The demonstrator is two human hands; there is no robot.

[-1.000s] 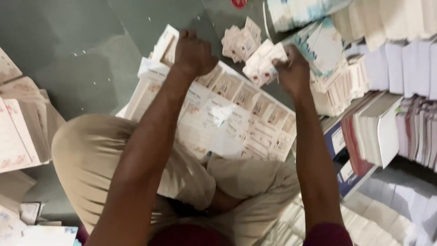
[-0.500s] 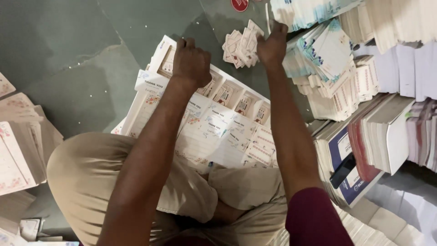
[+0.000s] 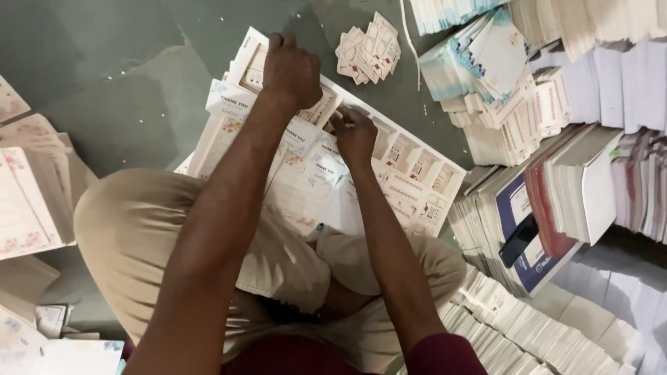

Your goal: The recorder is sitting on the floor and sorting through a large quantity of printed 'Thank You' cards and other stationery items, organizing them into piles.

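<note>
Card sheet [image 3: 389,173] far edge | both hands pinching, L [image 3: 292,69], R [image 3: 354,135], prob. cutouts

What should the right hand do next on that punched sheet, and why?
Probably pull free the small card the right hand is pinching at the printed sheet. The left hand is pressed down on the sheet's far end, bracing it, several windows in the sheet are already empty, and a pile of loose small cards lies just beyond on the floor.
</note>
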